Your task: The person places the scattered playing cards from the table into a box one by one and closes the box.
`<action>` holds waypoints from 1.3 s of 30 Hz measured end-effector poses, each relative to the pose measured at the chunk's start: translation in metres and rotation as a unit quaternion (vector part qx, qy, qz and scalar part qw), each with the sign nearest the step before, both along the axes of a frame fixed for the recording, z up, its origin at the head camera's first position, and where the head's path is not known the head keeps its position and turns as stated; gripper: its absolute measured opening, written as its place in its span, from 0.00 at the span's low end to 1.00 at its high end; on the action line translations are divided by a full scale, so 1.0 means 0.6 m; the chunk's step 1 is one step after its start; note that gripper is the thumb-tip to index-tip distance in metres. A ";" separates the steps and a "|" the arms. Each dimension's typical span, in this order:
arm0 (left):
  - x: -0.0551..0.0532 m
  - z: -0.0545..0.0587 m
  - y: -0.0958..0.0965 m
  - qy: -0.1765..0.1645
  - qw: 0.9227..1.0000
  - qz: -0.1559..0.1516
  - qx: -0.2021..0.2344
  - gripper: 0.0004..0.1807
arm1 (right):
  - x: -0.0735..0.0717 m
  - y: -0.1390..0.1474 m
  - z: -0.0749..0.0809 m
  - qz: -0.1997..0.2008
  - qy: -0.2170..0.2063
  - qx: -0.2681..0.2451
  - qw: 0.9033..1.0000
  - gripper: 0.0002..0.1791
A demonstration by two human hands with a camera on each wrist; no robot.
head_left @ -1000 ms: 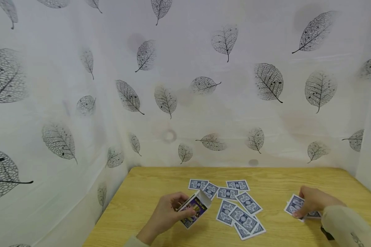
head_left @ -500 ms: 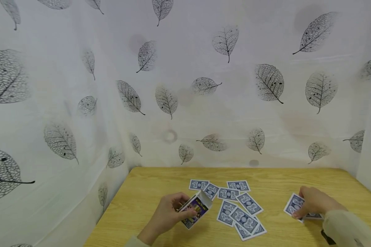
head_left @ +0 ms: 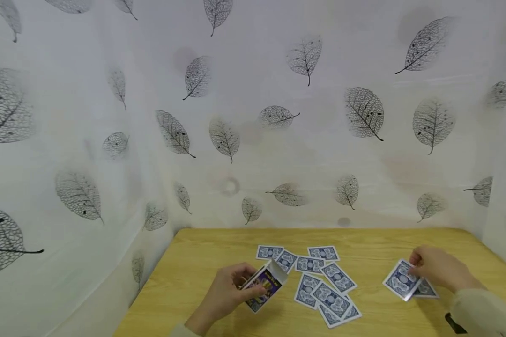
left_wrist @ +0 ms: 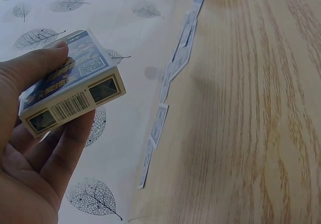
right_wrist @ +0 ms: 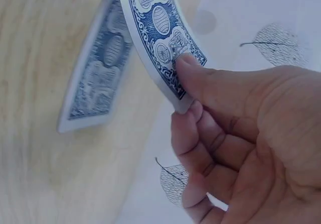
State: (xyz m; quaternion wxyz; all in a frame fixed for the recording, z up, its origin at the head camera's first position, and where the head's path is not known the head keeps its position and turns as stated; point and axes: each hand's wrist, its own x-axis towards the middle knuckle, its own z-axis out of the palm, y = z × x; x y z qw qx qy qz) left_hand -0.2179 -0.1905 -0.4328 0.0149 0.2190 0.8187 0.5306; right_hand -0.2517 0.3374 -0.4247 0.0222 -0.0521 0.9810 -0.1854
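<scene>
My left hand (head_left: 233, 291) holds a purple card box (head_left: 266, 286) tilted above the table, thumb across its printed face. The box's flap stands up at its far end; the left wrist view shows its barcoded bottom (left_wrist: 71, 107). On the right, my right hand (head_left: 440, 267) pinches a blue-backed playing card (head_left: 402, 280) by one corner between thumb and fingers. That card is lifted and bends slightly in the right wrist view. Beneath it another playing card (right_wrist: 100, 78) lies face down on the table, partly covered in the head view.
Several face-down playing cards (head_left: 331, 299) lie scattered and overlapping mid-table, between the hands. The wooden table (head_left: 202, 248) ends at a pale leaf-patterned curtain (head_left: 320, 159) at the back and left. A dark object (head_left: 454, 324) shows below the right sleeve.
My right hand has risen a little and shifted its hold to the card's corner, lifting it and exposing more of the card beneath. The left hand and box stay nearly still.
</scene>
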 end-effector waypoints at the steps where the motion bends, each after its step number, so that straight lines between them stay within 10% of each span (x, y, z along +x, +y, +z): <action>1: 0.001 -0.001 0.000 0.000 1.000 -0.002 0.002 0.13 | 0.001 0.000 0.003 0.001 0.008 0.001 1.000 0.09; 28: 0.001 0.000 -0.001 0.003 1.000 -0.001 0.009 0.13 | 0.039 -0.100 0.083 0.034 0.212 -0.016 0.977 0.08; 39: 0.000 0.003 -0.002 0.005 1.000 0.003 0.002 0.13 | 0.063 -0.161 0.104 0.056 0.309 -0.075 0.946 0.05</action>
